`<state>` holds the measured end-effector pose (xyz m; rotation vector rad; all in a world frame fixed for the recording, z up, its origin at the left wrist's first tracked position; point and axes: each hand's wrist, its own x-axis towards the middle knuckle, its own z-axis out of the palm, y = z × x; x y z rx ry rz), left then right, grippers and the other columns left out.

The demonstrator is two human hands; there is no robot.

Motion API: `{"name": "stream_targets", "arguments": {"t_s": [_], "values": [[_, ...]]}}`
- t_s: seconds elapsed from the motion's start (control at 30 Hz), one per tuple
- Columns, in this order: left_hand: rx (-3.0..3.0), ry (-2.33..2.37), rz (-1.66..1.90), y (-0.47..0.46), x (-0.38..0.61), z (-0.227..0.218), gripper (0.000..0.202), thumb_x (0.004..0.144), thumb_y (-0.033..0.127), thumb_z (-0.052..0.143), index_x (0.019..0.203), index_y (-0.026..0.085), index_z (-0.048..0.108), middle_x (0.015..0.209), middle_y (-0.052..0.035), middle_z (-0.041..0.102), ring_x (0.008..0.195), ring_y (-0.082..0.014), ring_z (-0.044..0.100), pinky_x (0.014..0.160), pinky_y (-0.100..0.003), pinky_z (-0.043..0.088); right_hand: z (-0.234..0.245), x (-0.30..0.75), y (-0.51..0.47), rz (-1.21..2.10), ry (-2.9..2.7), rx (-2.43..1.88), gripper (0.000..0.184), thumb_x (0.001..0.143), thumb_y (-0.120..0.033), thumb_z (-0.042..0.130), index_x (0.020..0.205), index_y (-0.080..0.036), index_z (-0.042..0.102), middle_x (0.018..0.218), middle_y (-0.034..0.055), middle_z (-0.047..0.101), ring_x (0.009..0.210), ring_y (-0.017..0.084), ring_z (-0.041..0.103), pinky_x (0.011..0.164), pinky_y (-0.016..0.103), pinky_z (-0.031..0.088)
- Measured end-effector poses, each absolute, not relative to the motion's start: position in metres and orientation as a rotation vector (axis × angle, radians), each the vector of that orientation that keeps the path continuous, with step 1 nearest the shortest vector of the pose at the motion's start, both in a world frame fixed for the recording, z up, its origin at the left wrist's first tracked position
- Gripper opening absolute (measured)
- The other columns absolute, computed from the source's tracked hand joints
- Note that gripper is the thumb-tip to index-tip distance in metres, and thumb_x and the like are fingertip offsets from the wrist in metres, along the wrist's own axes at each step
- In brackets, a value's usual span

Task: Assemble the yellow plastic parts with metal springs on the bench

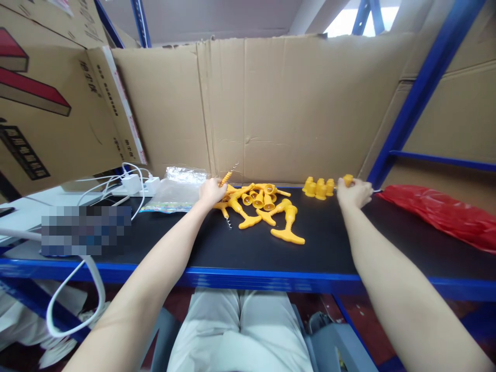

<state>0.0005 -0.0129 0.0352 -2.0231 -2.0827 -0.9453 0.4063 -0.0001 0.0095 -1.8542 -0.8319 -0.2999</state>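
My left hand [212, 192] is closed round a yellow corkscrew [225, 179], its metal spiral pointing up and to the right. Beside that hand lies a pile of yellow T-handled corkscrews [236, 200], mixed with several yellow bell-shaped caps [268, 201]. One corkscrew [289, 227] rests apart at the pile's right, handle toward me. Over on the right, my right hand [354, 193] has its fingers on a yellow cap [347, 180]. Just left of it, several similar caps [320, 189] stand grouped on the black tabletop [240, 253].
A clear plastic bag [180, 188] lies left of my left hand, near white chargers and cables [132, 183]. A red plastic bag [437, 212] sits at the right. Cardboard [290, 108] walls the back; a blue rack post [418, 98] rises at right.
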Motion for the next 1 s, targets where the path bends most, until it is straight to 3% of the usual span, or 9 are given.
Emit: {"name": "stream_targets", "arguments": {"t_s": [0.3, 0.47, 0.63, 0.83, 1.0], "values": [[-2.050, -2.057, -1.085, -0.002, -0.007, 0.029, 0.028, 0.077, 0.021, 0.050, 0.096, 0.020, 0.070, 0.091, -0.0083, 0.071, 0.086, -0.0215, 0.064, 0.071, -0.029, 0.046, -0.013, 0.419, 0.009, -0.015, -0.883, -2.250, 0.026, 0.072, -0.028, 0.061, 0.094, -0.017, 0.068, 0.105, 0.0190, 0.063, 0.108, 0.034, 0.051, 0.088, 0.051, 0.036], [-2.051, -1.952, -1.194, 0.003, -0.010, 0.020, 0.027, 0.082, 0.026, 0.049, 0.103, 0.020, 0.066, 0.101, -0.0084, 0.069, 0.097, -0.0212, 0.062, 0.084, -0.031, 0.046, -0.009, 0.413, 0.004, -0.016, -1.029, -2.311, 0.027, 0.074, -0.027, 0.058, 0.097, -0.017, 0.068, 0.112, 0.0196, 0.061, 0.114, 0.036, 0.047, 0.090, 0.054, 0.034], [-2.136, -1.762, -1.250, 0.008, -0.012, 0.015, 0.036, 0.083, 0.024, 0.050, 0.117, 0.016, 0.057, 0.115, -0.0097, 0.063, 0.105, -0.0214, 0.058, 0.092, -0.034, 0.044, -0.007, 0.407, 0.000, -0.058, -1.123, -2.391, 0.033, 0.073, -0.022, 0.058, 0.105, -0.017, 0.065, 0.121, 0.0169, 0.058, 0.118, 0.033, 0.044, 0.095, 0.053, 0.030], [-2.243, -1.731, -1.100, 0.020, -0.017, 0.005, 0.047, 0.081, 0.017, 0.050, 0.128, 0.012, 0.048, 0.119, -0.0147, 0.059, 0.111, -0.0235, 0.054, 0.097, -0.036, 0.041, -0.005, 0.405, 0.000, -0.076, -1.136, -2.392, 0.033, 0.076, -0.022, 0.054, 0.106, -0.014, 0.064, 0.121, 0.0197, 0.057, 0.118, 0.035, 0.045, 0.095, 0.055, 0.030], [-2.321, -1.765, -0.978, 0.033, -0.026, -0.007, 0.060, 0.075, 0.006, 0.047, 0.134, 0.017, 0.042, 0.126, -0.0133, 0.054, 0.119, -0.0242, 0.049, 0.102, -0.040, 0.037, 0.008, 0.396, -0.006, -0.044, -1.153, -2.396, 0.031, 0.077, -0.028, 0.055, 0.104, -0.016, 0.064, 0.114, 0.0191, 0.061, 0.113, 0.034, 0.050, 0.091, 0.051, 0.033]]}}
